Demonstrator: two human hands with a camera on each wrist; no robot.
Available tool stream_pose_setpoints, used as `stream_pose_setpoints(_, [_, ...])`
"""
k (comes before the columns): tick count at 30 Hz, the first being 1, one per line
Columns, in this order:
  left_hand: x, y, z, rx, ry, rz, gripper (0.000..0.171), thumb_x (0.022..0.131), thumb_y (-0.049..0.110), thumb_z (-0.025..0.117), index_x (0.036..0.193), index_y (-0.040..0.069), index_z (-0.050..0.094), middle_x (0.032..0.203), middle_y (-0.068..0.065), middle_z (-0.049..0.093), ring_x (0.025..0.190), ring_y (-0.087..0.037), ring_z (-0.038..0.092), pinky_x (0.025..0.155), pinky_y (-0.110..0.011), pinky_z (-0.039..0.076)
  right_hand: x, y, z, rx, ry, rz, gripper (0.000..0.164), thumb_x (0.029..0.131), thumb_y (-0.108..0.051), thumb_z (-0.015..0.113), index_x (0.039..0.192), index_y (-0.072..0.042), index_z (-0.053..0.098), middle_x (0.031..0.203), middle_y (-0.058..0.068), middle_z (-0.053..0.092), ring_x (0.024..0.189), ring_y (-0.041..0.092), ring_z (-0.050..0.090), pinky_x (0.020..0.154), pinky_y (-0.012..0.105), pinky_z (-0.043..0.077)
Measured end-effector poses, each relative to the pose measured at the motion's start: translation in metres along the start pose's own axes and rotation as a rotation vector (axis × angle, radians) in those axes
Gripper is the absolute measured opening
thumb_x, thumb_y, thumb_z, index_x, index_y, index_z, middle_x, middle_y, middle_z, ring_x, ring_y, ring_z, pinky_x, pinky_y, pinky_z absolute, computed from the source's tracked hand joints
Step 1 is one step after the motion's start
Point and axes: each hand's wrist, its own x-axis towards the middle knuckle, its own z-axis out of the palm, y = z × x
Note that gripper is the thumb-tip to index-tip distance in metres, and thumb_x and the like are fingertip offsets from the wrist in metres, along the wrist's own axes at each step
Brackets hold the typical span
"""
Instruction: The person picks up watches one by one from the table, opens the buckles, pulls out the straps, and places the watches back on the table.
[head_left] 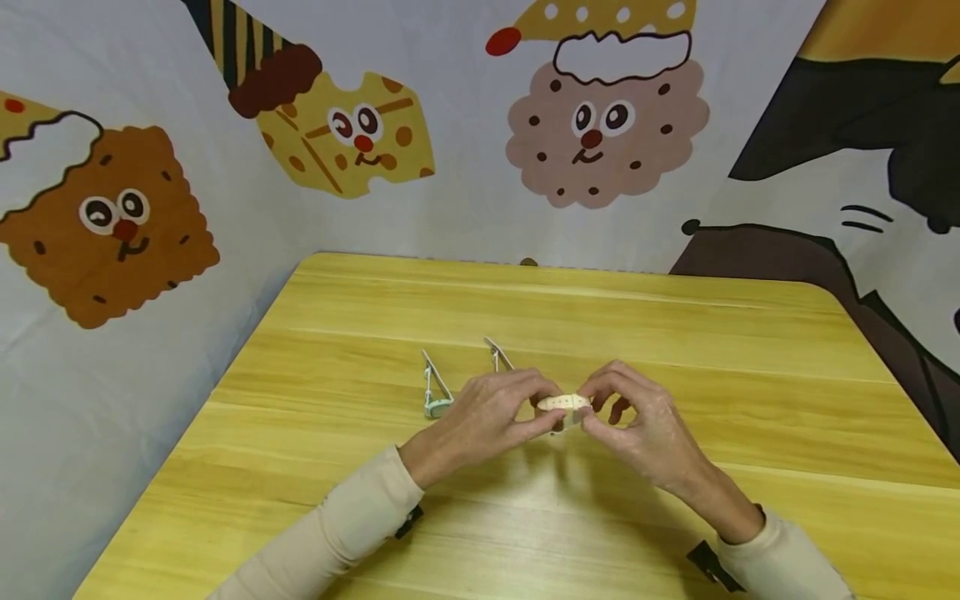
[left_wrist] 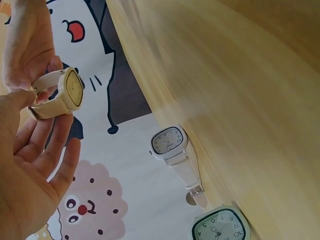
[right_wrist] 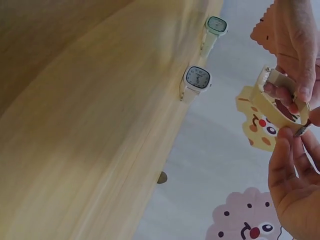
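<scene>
Both hands hold a cream wristwatch (head_left: 564,402) above the table, its strap bent round into a loop. My left hand (head_left: 491,418) pinches the strap from the left between thumb and fingers. From the right, my right hand (head_left: 637,421) pinches the strap close to the metal buckle (right_wrist: 301,131). In the left wrist view the watch face (left_wrist: 74,89) points away from the palms, with a dark line around its dial. Fingers of both hands cover parts of the strap.
Behind my left hand, a mint green watch (head_left: 437,408) and a white watch (head_left: 497,354) stand on the wooden table (head_left: 360,317), straps fastened in loops. A cloth (head_left: 465,225) printed with cartoon biscuits and cheese hangs along the table's back and left edges.
</scene>
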Motion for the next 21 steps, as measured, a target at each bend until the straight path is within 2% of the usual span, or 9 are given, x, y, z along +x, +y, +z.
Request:
stream_pose_setpoints(15, [-0.0026, 0.0006, -0.0005, -0.011, -0.035, -0.043, 0.014, 0.098, 0.022, 0.072, 0.106, 0.010, 0.071, 0.090, 0.005, 0.068, 0.075, -0.001, 0.058, 0.058, -0.011, 0.043, -0.0024, -0.0007, 0.0068, 0.136, 0.006, 0.003, 0.033, 0.084, 0.018, 0.069, 0.101, -0.011, 0.066, 0.100, -0.001, 0.064, 0.090, 0.017, 0.065, 0.077, 0.029, 0.060])
stream_pose_setpoints(21, [-0.0044, 0.0000, -0.0009, -0.032, -0.027, -0.047, 0.014, 0.097, 0.020, 0.073, 0.107, 0.010, 0.071, 0.091, 0.005, 0.068, 0.075, -0.002, 0.057, 0.055, -0.012, 0.041, -0.0037, 0.0005, 0.0093, 0.164, 0.026, -0.011, 0.034, 0.084, 0.020, 0.067, 0.102, -0.009, 0.065, 0.101, 0.002, 0.064, 0.090, 0.017, 0.065, 0.079, 0.029, 0.060])
